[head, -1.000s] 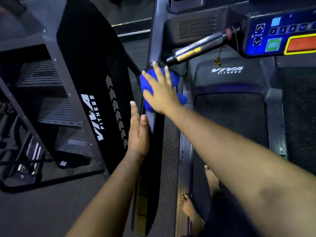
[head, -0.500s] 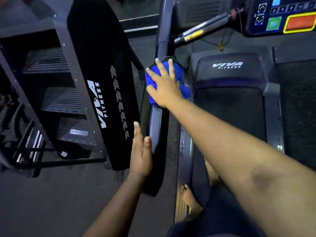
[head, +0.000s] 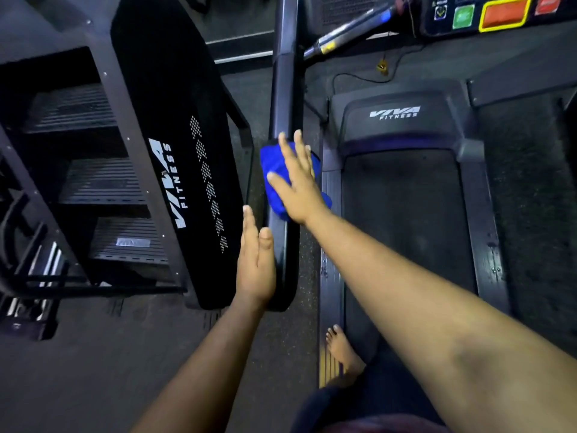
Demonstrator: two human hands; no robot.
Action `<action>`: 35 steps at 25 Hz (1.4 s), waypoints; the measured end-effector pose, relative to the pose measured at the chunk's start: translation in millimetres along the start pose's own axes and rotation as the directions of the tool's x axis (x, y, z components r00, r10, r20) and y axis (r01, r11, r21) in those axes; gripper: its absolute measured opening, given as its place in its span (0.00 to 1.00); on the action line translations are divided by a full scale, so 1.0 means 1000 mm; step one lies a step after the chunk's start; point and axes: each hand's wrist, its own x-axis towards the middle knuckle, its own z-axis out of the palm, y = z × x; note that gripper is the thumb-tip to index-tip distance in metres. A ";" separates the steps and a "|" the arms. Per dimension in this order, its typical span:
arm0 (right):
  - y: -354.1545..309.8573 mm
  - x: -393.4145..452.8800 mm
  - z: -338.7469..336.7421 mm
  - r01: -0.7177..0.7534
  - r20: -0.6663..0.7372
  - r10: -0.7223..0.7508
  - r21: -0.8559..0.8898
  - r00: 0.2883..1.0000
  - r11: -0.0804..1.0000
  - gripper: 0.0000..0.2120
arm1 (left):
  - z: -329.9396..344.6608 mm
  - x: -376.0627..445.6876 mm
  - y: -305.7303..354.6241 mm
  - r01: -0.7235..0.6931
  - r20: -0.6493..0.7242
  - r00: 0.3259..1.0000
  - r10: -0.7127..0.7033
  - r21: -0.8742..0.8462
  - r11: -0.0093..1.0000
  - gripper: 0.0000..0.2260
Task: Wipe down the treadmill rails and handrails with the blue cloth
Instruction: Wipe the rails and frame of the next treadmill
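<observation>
The treadmill's dark left handrail (head: 285, 98) runs from the upper middle down toward me. My right hand (head: 296, 179) lies flat on the bunched blue cloth (head: 274, 170), pressing it onto the handrail about halfway along. My left hand (head: 256, 260) rests flat, fingers together, against the outer left side of the handrail's near end, holding nothing. The treadmill belt (head: 406, 229) and its left side rail (head: 331, 245) lie to the right of the handrail.
A black stair-climber machine (head: 175, 151) with white lettering stands close on the left. The treadmill console (head: 499, 14) with coloured buttons and a silver grip bar (head: 349, 29) are at the top right. A bare foot (head: 342, 351) stands on the side rail.
My right hand has slid the blue cloth down the handrail toward me. The view has tilted so the console sits higher in frame. My left hand stays beside the rail's near end.
</observation>
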 end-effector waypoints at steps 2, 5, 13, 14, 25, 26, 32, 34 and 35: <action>0.005 -0.005 0.011 -0.106 -0.094 0.129 0.214 0.987 0.971 0.36 | 0.000 -0.004 0.000 -0.006 0.010 1.000 0.006 0.045 0.999 0.43; 0.009 -0.083 0.036 -0.172 -0.110 0.225 0.361 0.968 0.916 0.36 | 0.000 -0.010 0.001 -0.004 0.028 1.000 0.002 0.069 0.998 0.42; -0.008 -0.156 -0.020 -0.134 0.019 0.133 0.193 0.991 0.972 0.23 | -0.006 -0.032 0.041 0.059 0.248 0.956 -0.158 0.367 0.929 0.39; -0.015 -0.158 -0.035 -0.161 0.020 0.161 0.254 0.987 0.954 0.20 | -0.003 -0.036 0.052 0.014 0.285 0.948 -0.143 0.412 0.911 0.39; -0.032 -0.112 -0.219 -0.372 0.192 0.339 0.693 0.921 0.618 0.17 | 0.093 0.008 0.180 -0.153 0.292 0.939 0.183 -0.120 0.981 0.23; -0.023 -0.103 -0.240 -0.323 0.110 0.325 0.606 0.939 0.727 0.15 | 0.103 0.016 0.197 -0.136 0.254 0.951 0.177 -0.172 0.976 0.19; 0.029 -0.058 -0.346 -0.203 -0.144 0.240 0.233 0.960 0.951 0.43 | 0.165 0.065 0.266 0.071 0.368 0.927 0.071 -0.359 0.931 0.13; 0.033 -0.047 -0.376 -0.166 -0.146 0.240 0.395 0.960 0.904 0.37 | 0.187 0.078 0.294 0.103 0.405 0.912 0.070 -0.390 0.915 0.09; 0.033 -0.042 -0.388 -0.135 -0.170 0.239 0.468 0.956 0.873 0.30 | 0.196 0.085 0.307 0.109 0.429 0.899 0.086 -0.410 0.906 0.08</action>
